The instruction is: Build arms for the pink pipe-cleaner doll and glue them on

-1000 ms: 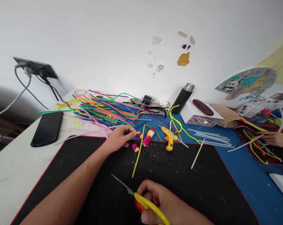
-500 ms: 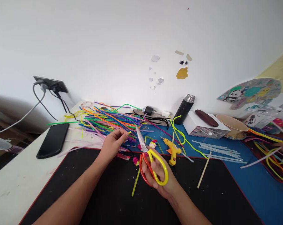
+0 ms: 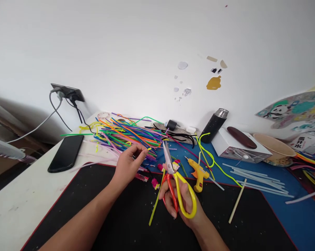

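Note:
My left hand [image 3: 130, 165] pinches a short yellow piece of pipe cleaner [image 3: 149, 149], whose tip shows past the fingertips. In my right hand [image 3: 183, 198] are scissors [image 3: 175, 176] with one red and one yellow handle, the fingers through the loops and the blades pointing up and away. The blades look nearly closed and stand apart from the yellow piece. Behind my left hand lies a heap of coloured pipe cleaners [image 3: 131, 134]. Small pink-and-yellow fuzzy pieces [image 3: 155, 183] and a yellow-green pipe cleaner [image 3: 153, 211] rest near the scissors.
A yellow glue gun [image 3: 198, 174] lies right of the scissors, with clear glue sticks [image 3: 261, 179] and a pale wooden stick [image 3: 237, 201] beyond. A black flask [image 3: 214, 125], a tissue box [image 3: 238, 150] and a bowl [image 3: 274, 148] stand along the wall. A phone [image 3: 65, 153] lies left.
The view has swung left, so everything sits further right. The scissors have turned slightly more upright in my right hand. The other person's hand at the right edge has left the picture.

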`<control>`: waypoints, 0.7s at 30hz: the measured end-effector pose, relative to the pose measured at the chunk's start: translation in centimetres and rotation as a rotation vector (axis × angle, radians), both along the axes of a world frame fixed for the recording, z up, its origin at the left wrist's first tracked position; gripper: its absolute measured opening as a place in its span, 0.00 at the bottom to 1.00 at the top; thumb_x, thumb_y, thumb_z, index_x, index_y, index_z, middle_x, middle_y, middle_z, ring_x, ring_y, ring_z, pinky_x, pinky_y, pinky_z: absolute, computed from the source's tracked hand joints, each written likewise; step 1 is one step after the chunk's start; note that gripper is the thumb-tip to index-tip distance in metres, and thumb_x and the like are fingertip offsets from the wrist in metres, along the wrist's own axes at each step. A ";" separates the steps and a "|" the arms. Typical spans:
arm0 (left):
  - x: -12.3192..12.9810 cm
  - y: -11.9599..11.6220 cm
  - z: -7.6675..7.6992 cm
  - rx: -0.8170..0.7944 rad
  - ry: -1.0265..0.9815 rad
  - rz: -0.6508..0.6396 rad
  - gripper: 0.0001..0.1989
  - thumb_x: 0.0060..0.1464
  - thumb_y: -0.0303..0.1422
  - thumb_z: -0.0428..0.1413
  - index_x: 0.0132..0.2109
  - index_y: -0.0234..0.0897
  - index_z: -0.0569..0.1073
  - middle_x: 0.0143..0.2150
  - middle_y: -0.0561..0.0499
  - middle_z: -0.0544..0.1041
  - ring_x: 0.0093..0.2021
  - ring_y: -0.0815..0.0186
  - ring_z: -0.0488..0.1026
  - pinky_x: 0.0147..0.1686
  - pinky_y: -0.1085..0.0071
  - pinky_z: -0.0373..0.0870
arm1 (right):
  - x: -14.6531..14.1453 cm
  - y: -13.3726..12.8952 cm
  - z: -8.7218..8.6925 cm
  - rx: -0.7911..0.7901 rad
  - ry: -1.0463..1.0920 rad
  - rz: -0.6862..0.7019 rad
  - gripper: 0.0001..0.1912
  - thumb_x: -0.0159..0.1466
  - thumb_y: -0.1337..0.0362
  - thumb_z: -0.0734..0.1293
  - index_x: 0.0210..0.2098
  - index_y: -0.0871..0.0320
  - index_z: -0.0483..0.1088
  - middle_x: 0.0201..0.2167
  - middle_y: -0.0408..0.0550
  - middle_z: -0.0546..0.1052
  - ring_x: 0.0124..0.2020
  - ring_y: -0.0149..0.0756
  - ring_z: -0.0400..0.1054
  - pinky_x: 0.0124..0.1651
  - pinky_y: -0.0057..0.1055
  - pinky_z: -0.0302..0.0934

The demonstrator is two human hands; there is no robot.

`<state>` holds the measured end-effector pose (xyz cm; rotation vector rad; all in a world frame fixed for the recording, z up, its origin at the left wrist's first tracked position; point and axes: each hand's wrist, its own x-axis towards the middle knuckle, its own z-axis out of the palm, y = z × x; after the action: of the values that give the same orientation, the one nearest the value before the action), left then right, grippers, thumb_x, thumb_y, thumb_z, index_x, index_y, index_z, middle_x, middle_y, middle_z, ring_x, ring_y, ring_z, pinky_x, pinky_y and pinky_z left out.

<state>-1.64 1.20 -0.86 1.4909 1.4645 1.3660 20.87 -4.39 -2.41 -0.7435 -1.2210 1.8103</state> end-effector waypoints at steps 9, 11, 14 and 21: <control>0.2 -0.6 0.6 0.128 0.136 0.028 0.11 0.64 0.40 0.56 0.34 0.40 0.74 0.32 0.51 0.77 0.34 0.63 0.71 0.36 0.68 0.67 | -1.0 -1.1 -0.4 -0.032 -0.114 -0.004 0.47 0.61 0.34 0.73 0.70 0.53 0.63 0.29 0.40 0.71 0.13 0.19 0.53 0.16 0.20 0.45; 0.3 -0.7 0.6 0.158 0.151 0.013 0.09 0.64 0.38 0.56 0.35 0.41 0.74 0.32 0.52 0.77 0.33 0.63 0.70 0.36 0.68 0.67 | -1.2 -1.2 0.0 -0.057 -0.134 -0.018 0.46 0.61 0.36 0.74 0.70 0.52 0.63 0.28 0.39 0.70 0.14 0.20 0.53 0.16 0.20 0.47; 0.4 -0.9 0.6 0.186 0.181 -0.006 0.07 0.64 0.35 0.56 0.36 0.41 0.74 0.32 0.52 0.76 0.32 0.64 0.69 0.36 0.68 0.66 | -1.4 -1.4 -0.2 -0.069 -0.143 -0.038 0.44 0.60 0.37 0.75 0.68 0.51 0.67 0.28 0.38 0.67 0.15 0.19 0.52 0.16 0.20 0.48; 0.6 -1.1 0.9 0.178 0.236 -0.031 0.06 0.63 0.34 0.57 0.36 0.40 0.74 0.31 0.52 0.76 0.32 0.64 0.71 0.35 0.68 0.67 | -1.2 -1.8 -3.2 0.012 -0.182 -0.113 0.41 0.61 0.39 0.75 0.67 0.50 0.69 0.29 0.38 0.63 0.19 0.22 0.52 0.17 0.20 0.46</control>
<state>-0.99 0.09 0.09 1.8332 1.4843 1.3678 19.67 -6.17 -5.58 -0.9678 -1.2790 1.6705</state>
